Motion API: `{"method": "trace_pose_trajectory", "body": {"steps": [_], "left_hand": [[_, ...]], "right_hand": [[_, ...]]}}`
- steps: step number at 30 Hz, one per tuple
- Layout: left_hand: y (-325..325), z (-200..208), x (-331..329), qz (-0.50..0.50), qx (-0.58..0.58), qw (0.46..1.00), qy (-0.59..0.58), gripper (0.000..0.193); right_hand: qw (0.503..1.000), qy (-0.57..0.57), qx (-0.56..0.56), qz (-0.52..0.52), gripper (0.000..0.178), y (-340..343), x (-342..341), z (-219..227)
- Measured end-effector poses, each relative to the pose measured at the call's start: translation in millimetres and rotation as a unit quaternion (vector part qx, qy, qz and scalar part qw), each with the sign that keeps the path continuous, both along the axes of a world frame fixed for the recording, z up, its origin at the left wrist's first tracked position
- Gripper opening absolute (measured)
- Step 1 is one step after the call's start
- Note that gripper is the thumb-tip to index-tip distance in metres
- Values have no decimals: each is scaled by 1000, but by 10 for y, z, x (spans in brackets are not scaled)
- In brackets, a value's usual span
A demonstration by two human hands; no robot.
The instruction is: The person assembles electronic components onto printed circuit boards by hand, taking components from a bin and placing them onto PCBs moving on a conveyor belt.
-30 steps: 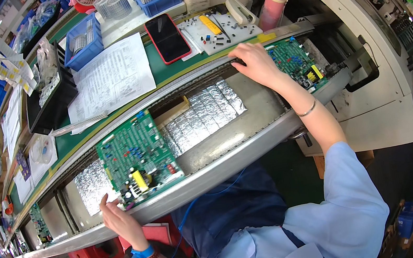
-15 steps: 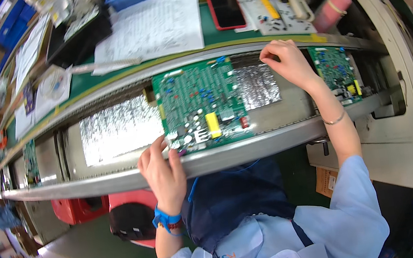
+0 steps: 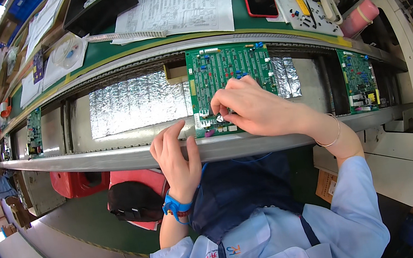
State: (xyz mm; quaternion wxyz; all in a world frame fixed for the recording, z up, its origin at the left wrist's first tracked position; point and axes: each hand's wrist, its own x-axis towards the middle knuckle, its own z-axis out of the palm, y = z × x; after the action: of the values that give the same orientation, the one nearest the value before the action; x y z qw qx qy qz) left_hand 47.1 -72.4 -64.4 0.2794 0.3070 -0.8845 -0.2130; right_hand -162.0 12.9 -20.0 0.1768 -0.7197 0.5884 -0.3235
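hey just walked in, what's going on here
A person is working with bare hands at a metal track. The right hand is over a green circuit board, fingers pinched near its front edge; whether they grip a part is hidden. The left hand is loosely open at the front rail, by the board's near left corner. More boards sit along the track, to the right and far left.

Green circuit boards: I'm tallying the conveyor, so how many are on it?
3: the middle board, partly covered by the right hand; the right board; and the left board. More may be hidden at the conveyor's far left end.
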Motion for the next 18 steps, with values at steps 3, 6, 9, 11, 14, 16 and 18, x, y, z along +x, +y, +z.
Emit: {"method": "trace_pose_trajectory", "body": {"steps": [3, 6, 9, 11, 14, 16, 18], "left_hand": [[29, -16, 63, -17, 4, 999, 37, 29], [94, -83, 93, -33, -10, 996, 82, 28], [163, -129, 111, -66, -59, 991, 101, 27], [211, -125, 88, -87, -65, 990, 94, 26], [271, -138, 64, -116, -74, 987, 80, 26], [287, -151, 43, -127, -79, 986, 67, 26], [295, -166, 19, -128, -78, 987, 66, 26]], "right_hand": [[999, 14, 26, 17, 15, -40, 35, -52], [999, 53, -9, 4, 15, -31, 46, -118], [989, 131, -56, -28, 16, -3, 68, -101], [983, 171, -51, -55, 19, 18, 65, -80], [990, 94, -67, -79, 19, 72, 36, -61], [990, 79, -60, -95, 18, 135, -15, -19], [990, 65, -52, -112, 17, 208, -74, -20]]}}
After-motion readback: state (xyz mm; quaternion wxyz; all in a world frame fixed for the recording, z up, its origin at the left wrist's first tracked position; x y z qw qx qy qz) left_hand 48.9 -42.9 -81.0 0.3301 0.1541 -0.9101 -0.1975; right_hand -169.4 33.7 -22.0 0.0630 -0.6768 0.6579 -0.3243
